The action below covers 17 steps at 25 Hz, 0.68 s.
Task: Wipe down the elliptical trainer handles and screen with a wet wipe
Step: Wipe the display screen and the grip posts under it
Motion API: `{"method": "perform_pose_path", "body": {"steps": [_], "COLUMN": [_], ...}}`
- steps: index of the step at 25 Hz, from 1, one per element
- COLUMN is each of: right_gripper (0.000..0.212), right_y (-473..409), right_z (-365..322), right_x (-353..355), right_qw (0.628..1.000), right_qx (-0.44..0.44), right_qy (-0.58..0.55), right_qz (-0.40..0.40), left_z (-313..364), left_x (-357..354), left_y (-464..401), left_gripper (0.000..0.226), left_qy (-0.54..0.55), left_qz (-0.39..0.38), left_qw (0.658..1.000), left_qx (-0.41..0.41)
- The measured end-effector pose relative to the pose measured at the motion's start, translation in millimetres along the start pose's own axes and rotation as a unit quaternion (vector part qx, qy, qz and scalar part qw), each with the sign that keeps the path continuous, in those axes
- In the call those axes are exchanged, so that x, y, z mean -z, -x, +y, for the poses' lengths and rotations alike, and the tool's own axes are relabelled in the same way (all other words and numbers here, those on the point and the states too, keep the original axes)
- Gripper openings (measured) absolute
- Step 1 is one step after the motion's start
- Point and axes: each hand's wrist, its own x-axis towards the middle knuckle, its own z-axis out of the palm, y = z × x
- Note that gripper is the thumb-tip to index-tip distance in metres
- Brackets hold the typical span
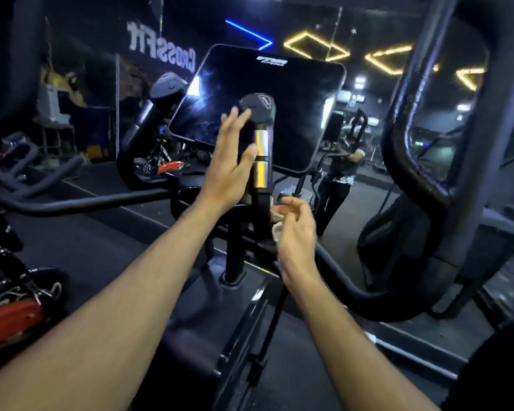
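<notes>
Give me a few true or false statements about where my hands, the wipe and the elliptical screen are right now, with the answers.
1. The left hand is open with straight fingers beside the upright handle. True.
2. The right hand is holding the white wet wipe. True.
3. The screen is lit and showing a workout. False: it is dark.
4. The wipe is pressed against the screen. False: it is lower, near the handle's base.
</notes>
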Motion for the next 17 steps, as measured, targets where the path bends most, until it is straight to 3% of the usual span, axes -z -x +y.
{"method": "perform_pose_path", "body": {"steps": [2,3,4,6,8,9,11,14,17], "right_gripper": [0.031,0.030,0.026,0.020,0.031,0.040,0.045,0.043,0.061], "right_y": [19,23,16,-17,-49,-59,-72,-64,-34], "right_z": [-24,-35,-45,-66,-82,-86,-83,-48,-5], "right_x": [10,12,10,-4,-20,-22,-17,-3,13], "right_qw": [0.978,0.922,0.820,0.547,0.317,0.233,0.145,0.073,-0.009], "right_qx": [0.175,0.309,0.434,0.593,0.623,0.608,0.610,0.633,0.554], "right_qy": [0.110,0.218,0.338,0.518,0.611,0.637,0.647,0.675,0.764], "right_qz": [-0.024,-0.080,-0.158,-0.285,-0.372,-0.412,-0.433,-0.372,-0.330], "left_z": [-22,-28,-32,-38,-39,-37,-36,-34,-30], "left_x": [1,-3,-7,-14,-19,-20,-21,-5,9], "left_y": [47,68,87,122,155,168,188,199,202], "left_gripper": [0.053,0.054,0.053,0.044,0.034,0.029,0.026,0.030,0.035], "left_qy": [0.077,0.107,0.127,0.141,0.154,0.161,0.162,0.166,0.157], "left_qz": [0.006,0.002,0.000,0.013,0.051,0.063,0.050,0.056,0.046], "left_qw": [0.995,0.989,0.982,0.964,0.938,0.928,0.922,0.917,0.915], "left_qx": [0.068,0.104,0.140,0.225,0.307,0.331,0.347,0.358,0.368]}}
